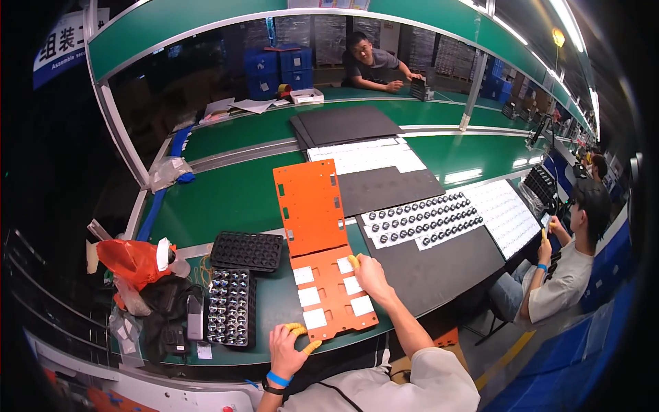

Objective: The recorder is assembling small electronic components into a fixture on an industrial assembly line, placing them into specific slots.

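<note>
An orange hinged fixture [343,288] lies in front of me with its lid [309,206] swung back. White square pieces [314,318] sit in two columns of recesses on its base. My right hand [373,278] is closed at the top of the right column, its yellow-covered fingertips at the edge of a white square piece [344,266]; the grip is partly hidden. At the fixture's near left corner is my left hand [285,351], thumb and forefinger apart, with yellow finger covers on and nothing visible between them.
Left of the fixture stand a black tray of shiny round parts [230,306] and a black tray with round pockets [247,251]. Dark foam sheets [439,275] and rows of black round parts [422,218] lie to the right. A co-worker [559,264] sits at far right; another leans across the line.
</note>
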`<action>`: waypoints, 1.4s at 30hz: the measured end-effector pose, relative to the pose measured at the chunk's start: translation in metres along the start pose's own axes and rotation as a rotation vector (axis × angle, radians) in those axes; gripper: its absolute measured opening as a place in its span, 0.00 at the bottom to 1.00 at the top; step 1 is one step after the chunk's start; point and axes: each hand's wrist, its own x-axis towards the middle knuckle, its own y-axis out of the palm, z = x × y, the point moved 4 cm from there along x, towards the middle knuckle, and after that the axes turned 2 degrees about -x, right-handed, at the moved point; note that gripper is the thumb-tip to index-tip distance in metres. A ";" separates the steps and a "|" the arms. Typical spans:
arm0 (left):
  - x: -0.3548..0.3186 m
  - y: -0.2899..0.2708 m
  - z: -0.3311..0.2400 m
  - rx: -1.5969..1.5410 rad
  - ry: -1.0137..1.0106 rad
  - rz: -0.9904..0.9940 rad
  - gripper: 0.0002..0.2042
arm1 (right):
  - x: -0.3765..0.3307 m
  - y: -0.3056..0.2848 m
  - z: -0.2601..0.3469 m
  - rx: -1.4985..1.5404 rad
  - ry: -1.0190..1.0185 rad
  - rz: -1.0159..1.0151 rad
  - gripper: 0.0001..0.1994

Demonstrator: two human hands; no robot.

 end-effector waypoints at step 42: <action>0.000 -0.005 0.004 -0.062 0.002 -0.004 0.20 | -0.012 -0.003 -0.003 0.026 0.110 0.012 0.17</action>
